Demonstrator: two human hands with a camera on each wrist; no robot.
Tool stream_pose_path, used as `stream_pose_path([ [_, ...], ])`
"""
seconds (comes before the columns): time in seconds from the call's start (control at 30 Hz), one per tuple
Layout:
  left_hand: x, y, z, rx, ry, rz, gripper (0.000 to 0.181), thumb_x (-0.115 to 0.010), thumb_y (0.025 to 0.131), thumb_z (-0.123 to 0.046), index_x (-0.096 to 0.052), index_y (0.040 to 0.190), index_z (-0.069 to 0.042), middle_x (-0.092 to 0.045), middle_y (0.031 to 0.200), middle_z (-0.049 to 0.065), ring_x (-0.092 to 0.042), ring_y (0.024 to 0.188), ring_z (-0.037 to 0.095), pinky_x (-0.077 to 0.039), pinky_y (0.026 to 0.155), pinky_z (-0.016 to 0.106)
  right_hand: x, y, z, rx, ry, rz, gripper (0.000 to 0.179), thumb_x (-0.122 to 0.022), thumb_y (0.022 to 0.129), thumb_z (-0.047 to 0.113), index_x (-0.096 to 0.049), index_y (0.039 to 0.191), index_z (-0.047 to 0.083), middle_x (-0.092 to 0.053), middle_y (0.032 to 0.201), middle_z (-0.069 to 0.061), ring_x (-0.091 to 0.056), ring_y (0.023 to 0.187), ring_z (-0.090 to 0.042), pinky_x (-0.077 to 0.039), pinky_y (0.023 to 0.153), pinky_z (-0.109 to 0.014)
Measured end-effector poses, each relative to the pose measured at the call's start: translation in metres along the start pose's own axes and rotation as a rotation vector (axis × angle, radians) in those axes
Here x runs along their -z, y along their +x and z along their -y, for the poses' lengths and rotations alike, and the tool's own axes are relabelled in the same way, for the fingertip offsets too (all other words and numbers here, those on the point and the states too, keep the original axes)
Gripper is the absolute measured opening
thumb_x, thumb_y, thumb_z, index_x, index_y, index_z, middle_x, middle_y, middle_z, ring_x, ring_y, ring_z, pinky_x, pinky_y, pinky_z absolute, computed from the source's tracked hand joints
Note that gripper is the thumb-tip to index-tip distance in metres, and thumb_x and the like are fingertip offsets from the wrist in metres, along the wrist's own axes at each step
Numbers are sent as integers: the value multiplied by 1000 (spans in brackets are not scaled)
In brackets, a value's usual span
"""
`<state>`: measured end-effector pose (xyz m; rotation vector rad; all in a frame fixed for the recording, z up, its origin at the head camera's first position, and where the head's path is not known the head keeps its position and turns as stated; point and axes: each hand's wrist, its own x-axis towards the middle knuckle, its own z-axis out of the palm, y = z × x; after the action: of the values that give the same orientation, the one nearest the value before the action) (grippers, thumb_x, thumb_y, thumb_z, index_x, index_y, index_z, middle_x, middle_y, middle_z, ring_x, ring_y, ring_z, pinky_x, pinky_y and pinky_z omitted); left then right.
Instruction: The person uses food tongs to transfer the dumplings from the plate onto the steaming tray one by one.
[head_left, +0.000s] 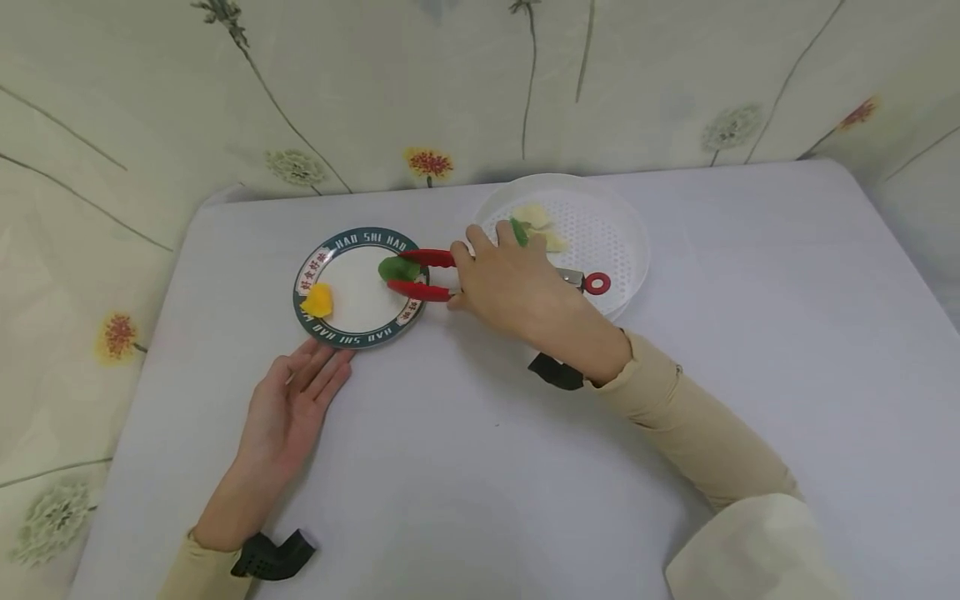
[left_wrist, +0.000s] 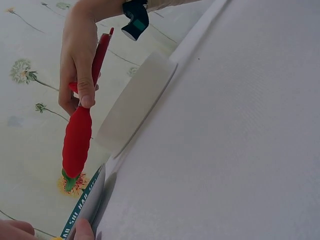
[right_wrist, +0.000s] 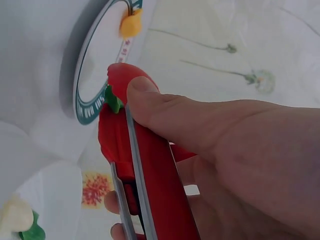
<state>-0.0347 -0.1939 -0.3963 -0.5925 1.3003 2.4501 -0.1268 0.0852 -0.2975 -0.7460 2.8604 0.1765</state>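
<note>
My right hand (head_left: 510, 279) grips a pair of red tongs (right_wrist: 162, 185) with metal arms. Between the red tips is a green piece (head_left: 399, 268) of food, held over the right side of a plate (head_left: 360, 310) with a dark green lettered rim. A yellow piece (head_left: 317, 301) lies at that plate's left rim. Palm up, my left hand (head_left: 288, 408) has its extended fingers at the plate's near edge. The left wrist view shows the tongs side-on, their tips just above the plate (left_wrist: 82, 205).
A round white perforated tray (head_left: 611, 229) stands right of the plate, under my right hand and the tongs' handle end. In it lie pale pieces (head_left: 534, 217) and a green piece (head_left: 519, 232). A flowered cloth (head_left: 450, 92) hangs behind the white table (head_left: 480, 467).
</note>
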Motion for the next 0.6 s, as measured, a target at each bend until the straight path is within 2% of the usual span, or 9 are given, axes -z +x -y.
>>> stream_pose_path([
  [0.27, -2, -2, -1, 2, -2, -3, 60, -32, 117, -24, -14, 173, -14, -25, 180, 8, -41, 161, 18, -40, 131, 26, 6, -13, -20, -49, 39, 26, 74, -67, 103, 51, -49, 155, 2, -55, 147, -22, -52, 131, -45, -57, 103, -72],
  [0.43, -2, -2, 0, -1, 17, 6, 61, -30, 117, -24, -12, 174, -14, -22, 181, 7, -39, 162, 18, -39, 131, 25, 8, -25, -33, -79, 62, 22, 73, -68, 103, 50, -49, 152, -1, -56, 139, -21, -52, 122, -44, -58, 99, -72],
  [0.6, -1, -2, 0, -3, 21, 7, 61, -30, 117, -25, -12, 174, -15, -22, 181, 7, -38, 163, 18, -39, 131, 25, 10, -36, -45, -110, 76, 17, 67, -68, 103, 48, -51, 146, -1, -57, 129, -19, -53, 113, -42, -57, 90, -65],
])
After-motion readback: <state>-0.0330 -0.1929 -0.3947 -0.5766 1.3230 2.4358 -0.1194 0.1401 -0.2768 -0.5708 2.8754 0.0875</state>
